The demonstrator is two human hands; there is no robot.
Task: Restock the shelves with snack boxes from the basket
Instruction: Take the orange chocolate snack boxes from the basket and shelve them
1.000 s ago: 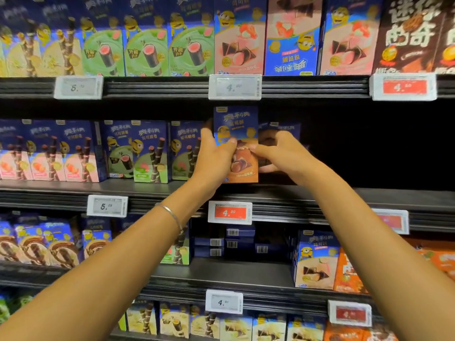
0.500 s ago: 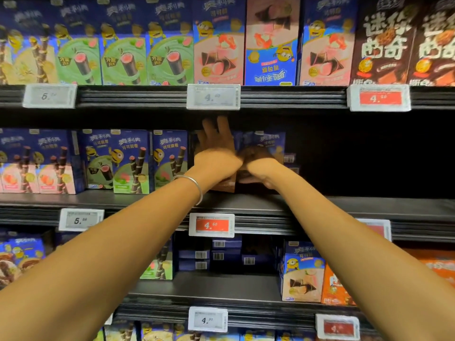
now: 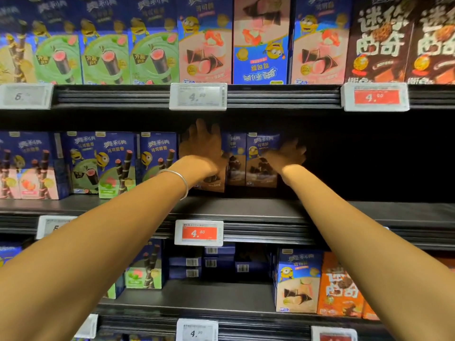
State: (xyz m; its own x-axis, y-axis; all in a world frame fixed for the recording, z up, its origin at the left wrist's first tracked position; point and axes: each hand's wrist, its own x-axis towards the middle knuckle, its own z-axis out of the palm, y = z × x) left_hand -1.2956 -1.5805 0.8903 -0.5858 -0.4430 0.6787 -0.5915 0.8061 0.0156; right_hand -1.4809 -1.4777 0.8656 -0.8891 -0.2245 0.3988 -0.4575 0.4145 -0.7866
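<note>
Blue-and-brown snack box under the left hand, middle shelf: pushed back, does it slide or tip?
Likely slides: the left hand lies flat on the blue-and-brown cardboard snack box, and the dark shelf looks smooth. Tall and narrow, so a high push could tip it. Probably stiff and light: its printed faces look flat, uncrushed.

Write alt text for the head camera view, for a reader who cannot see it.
Two bare hands reach into a store's middle shelf: the left hand presses flat on a brown-and-blue snack box, and the right hand touches a matching box further right. More snack boxes and price tags line the rows above and below.
</note>
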